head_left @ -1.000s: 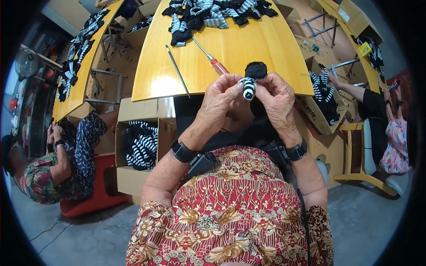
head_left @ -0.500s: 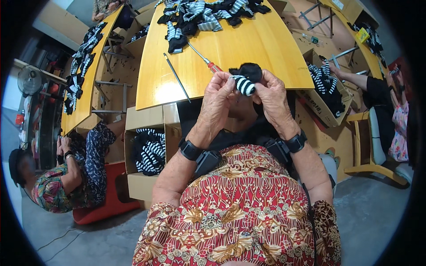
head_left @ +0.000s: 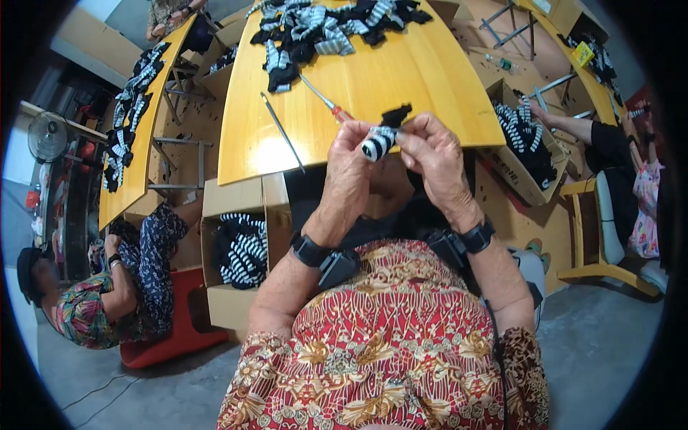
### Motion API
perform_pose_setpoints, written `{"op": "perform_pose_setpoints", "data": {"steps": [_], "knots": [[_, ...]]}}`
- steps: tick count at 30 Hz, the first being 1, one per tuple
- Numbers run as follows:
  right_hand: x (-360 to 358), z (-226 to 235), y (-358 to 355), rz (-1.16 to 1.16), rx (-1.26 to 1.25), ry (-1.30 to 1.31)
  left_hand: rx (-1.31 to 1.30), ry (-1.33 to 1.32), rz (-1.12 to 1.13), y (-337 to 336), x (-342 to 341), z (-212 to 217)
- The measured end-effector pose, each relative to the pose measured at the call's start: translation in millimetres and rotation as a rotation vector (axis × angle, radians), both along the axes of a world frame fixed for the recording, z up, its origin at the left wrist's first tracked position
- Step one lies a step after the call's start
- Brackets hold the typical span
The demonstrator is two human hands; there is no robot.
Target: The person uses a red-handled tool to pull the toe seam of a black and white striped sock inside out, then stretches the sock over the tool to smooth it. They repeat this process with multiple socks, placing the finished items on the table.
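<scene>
Above the near edge of the yellow table, a small striped black-and-white sock (head_left: 378, 145) is bunched between my two hands, with a loose black part sticking up behind it. My left hand (head_left: 350, 154) pinches its left side with thumb and fingers. On the other side, my right hand (head_left: 432, 149) grips it with bent fingers near the black part. Just beyond my left fingers lies a screwdriver (head_left: 337, 110) with a red handle, its shaft pointing away. Farther left, a thin dark rod (head_left: 282, 132) rests slantwise on the table.
A heap of striped and black socks (head_left: 322, 32) covers the far end of the table (head_left: 401, 72). Cardboard boxes of striped socks stand at left (head_left: 233, 296) and right (head_left: 552, 190). Co-workers sit at side tables, one on a red chair (head_left: 188, 315).
The sock has turned between my hands; its striped end now points to the lower left, and the black part looks narrower. The co-worker at left has lowered their hands.
</scene>
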State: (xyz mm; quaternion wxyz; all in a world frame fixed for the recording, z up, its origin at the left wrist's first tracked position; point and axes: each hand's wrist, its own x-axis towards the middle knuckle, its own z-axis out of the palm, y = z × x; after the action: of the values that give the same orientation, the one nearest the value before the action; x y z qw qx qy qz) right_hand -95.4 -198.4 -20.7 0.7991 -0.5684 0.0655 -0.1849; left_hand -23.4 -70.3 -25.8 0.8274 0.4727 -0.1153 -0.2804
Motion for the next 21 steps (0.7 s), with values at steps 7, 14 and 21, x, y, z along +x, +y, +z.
{"op": "perform_pose_setpoints", "data": {"steps": [7, 14, 21], "knots": [[5, -8, 2, -0.031, -0.068, 0.053, -0.117, 0.094, -0.051, 2, 7, -17], [14, -12, -17, 0.124, 0.332, 0.088, -0.263, 0.095, -0.284, 4, 6, -19], [1, -1, -11, 0.165, 0.134, 0.14, 0.053, -0.075, -0.18, 14, 13, -18]]}}
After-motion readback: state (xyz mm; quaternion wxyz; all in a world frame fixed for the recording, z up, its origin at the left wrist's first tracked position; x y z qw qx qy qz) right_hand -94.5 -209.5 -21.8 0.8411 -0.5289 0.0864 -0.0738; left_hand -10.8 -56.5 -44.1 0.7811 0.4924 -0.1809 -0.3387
